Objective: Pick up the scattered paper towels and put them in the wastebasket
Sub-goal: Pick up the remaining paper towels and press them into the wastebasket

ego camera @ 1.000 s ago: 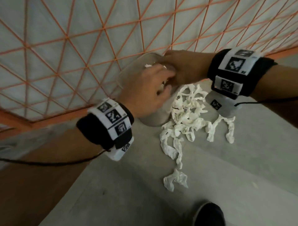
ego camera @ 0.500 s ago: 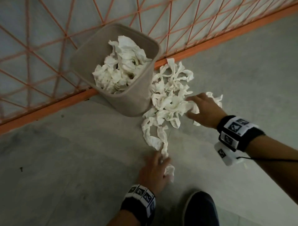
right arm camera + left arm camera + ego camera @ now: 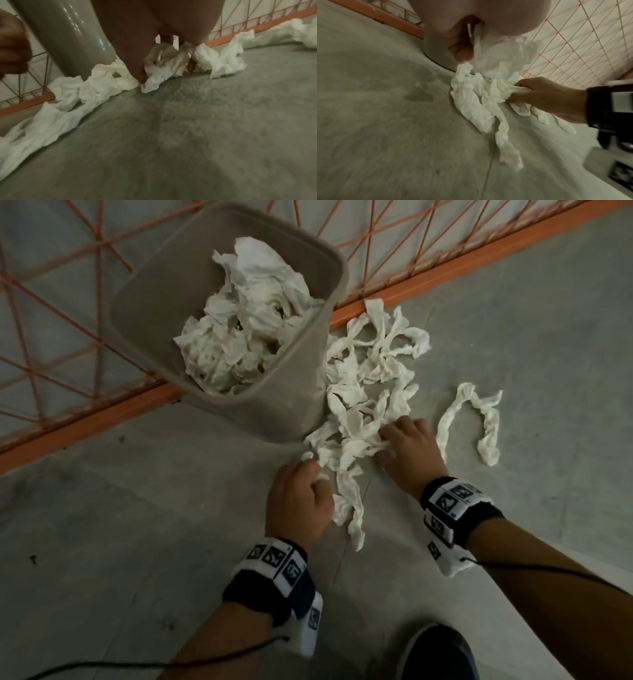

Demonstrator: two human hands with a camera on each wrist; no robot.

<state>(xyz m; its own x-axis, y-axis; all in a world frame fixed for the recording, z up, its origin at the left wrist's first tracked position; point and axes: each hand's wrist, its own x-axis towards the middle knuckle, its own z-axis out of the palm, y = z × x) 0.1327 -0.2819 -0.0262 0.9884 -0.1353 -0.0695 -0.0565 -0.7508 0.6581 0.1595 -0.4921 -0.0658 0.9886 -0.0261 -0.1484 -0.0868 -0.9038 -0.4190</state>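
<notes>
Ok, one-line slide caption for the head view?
Both hands, left hand and right hand, gather crumpled paper towels on the floor beside a part-filled wastebasket.

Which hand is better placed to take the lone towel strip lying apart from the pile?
The right hand. The lone strip lies just beside it on its outer side, while the left hand already holds a towel across the pile.

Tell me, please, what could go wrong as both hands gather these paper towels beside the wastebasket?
The wastebasket already looks nearly full, so another load may spill over its rim. The left hand grips a towel strip whose tail trails on the floor and could slip free when lifted. One twisted towel lies apart, right of the right hand, and may be missed.
</notes>
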